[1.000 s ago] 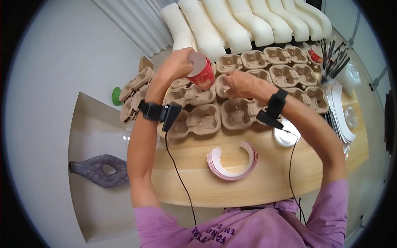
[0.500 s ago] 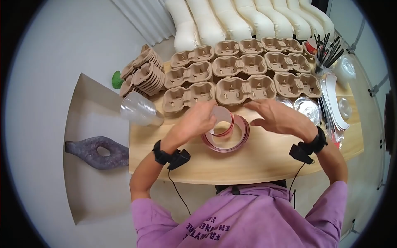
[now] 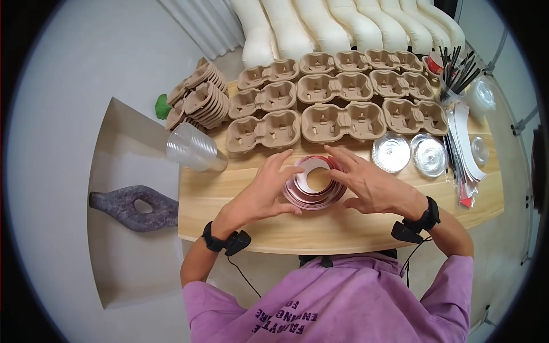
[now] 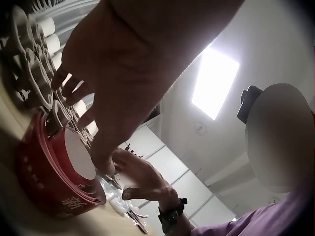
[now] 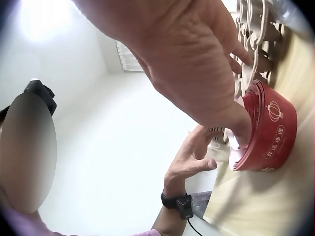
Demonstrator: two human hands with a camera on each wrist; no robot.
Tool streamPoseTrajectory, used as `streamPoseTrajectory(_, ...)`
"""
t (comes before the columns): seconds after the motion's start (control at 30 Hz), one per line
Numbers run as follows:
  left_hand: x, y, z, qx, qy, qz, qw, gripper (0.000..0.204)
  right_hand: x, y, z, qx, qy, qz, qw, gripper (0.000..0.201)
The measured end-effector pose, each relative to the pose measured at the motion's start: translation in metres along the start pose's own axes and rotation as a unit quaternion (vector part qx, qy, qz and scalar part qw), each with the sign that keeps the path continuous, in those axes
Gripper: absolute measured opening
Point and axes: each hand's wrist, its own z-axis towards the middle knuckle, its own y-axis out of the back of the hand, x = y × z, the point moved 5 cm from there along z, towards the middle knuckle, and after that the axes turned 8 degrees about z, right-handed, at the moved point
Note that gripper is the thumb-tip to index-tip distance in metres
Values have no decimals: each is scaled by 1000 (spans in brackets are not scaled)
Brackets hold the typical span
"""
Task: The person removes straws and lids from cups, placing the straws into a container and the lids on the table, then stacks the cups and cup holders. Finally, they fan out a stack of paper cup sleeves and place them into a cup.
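Note:
A nested stack of curved red paper cup sleeves (image 3: pixel 313 204) stands on the table in front of me, pale on the inside. Printed lanterns and white lettering show on its outer face (image 5: pixel 276 130) in the right wrist view. Within this outer stack sits a smaller curl of sleeves (image 3: pixel 311 164). My left hand (image 3: pixel 260 191) is at the left side of the stack, fingers spread and loosely bent. On the other side my right hand (image 3: pixel 374 182) has its fingers extended, some overlapping the sleeves' rim in the head view.
Rows of brown cup carriers (image 3: pixel 263 127) fill the table's far part. Left are stacked carriers (image 3: pixel 209 108) and nested clear plastic cups (image 3: pixel 191 150). Clear round lids (image 3: pixel 392 153), black straws (image 3: pixel 462 74) and white curved strips (image 3: pixel 466 148) lie right. A wooden table edge (image 3: pixel 274 247) borders my body.
My left hand brought the smaller curl of sleeves back from over the carriers, set it inside the outer stack and let go. My right hand came back too, moving in beside the stack.

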Motion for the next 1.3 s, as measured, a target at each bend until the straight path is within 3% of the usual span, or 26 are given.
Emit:
streamPoseTrajectory(0.1,-4,-8,-7,-5,6,36,999,71,1,-5,6,14,22,-65,998,67)
streamPoseTrajectory(0.23,-7,-23,-6,-19,-31,143,989,67,-11,-18,10,29,0,-51,998,61)
streamPoseTrajectory(0.33,-4,-37,-4,-5,-36,189,981,59,-21,-27,9,-5,-13,-50,999,51)
streamPoseTrajectory(0.43,-1,-44,-5,-40,-53,191,979,49,-22,-25,7,-31,-16,-38,999,45)
streamPoseTrajectory(0.63,3,-45,-8,-36,-61,161,984,39,-26,-21,8,-9,-58,-46,997,40)
streamPoseTrajectory(0.7,2,-46,-9,-38,-71,170,982,37,-20,-16,9,-54,11,-118,991,31)
streamPoseTrajectory(0.8,0,-44,-8,-36,-90,193,976,33,-11,-12,11,-27,57,-110,992,23)
streamPoseTrajectory(0.9,0,-44,-6,-27,-111,208,971,26,-15,-17,11,15,60,-105,993,22)
streamPoseTrajectory(1.03,1,-43,-4,-25,-147,194,970,17,-17,-18,10,-6,79,-106,991,26)
streamPoseTrajectory(1.1,-1,-42,-2,-16,-154,201,967,16,-21,-17,9,-1,40,-85,996,31)
streamPoseTrajectory(1.3,-2,-46,1,1,-179,213,960,22,-23,-20,11,-5,37,-110,993,35)
